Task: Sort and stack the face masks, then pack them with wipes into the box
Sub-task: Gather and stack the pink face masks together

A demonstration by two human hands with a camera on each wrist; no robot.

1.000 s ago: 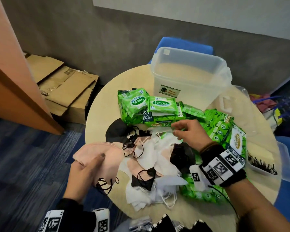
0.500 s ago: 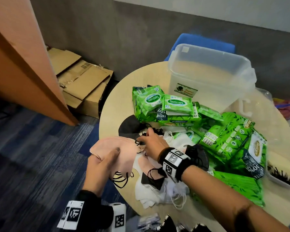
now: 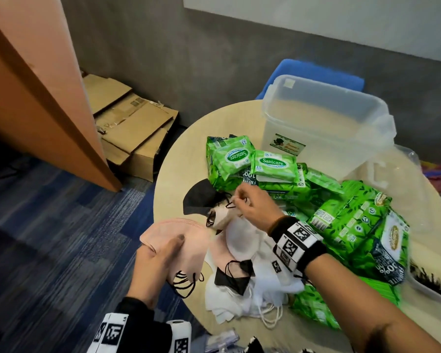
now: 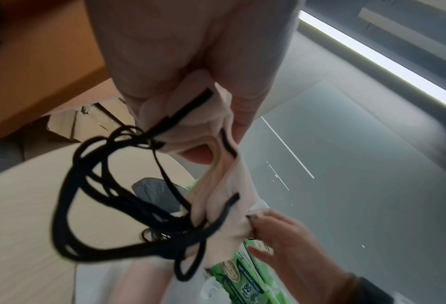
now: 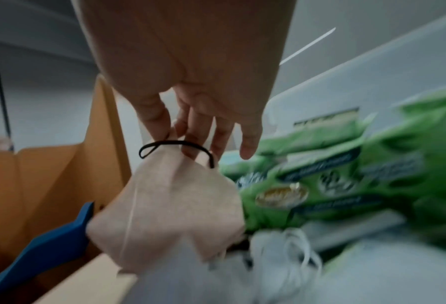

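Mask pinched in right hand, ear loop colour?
Black ear loop on the pale pink mask; right wrist view.

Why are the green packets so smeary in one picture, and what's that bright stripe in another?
Right wrist view: the green wipe packs are smeared by motion blur, while the pink mask pinched by the right hand stays fairly sharp. Left wrist view: the stripe is a glaring ceiling light, and the black ear loops blur slightly. Head view: only the edges smear, and the wide lens bends straight lines.
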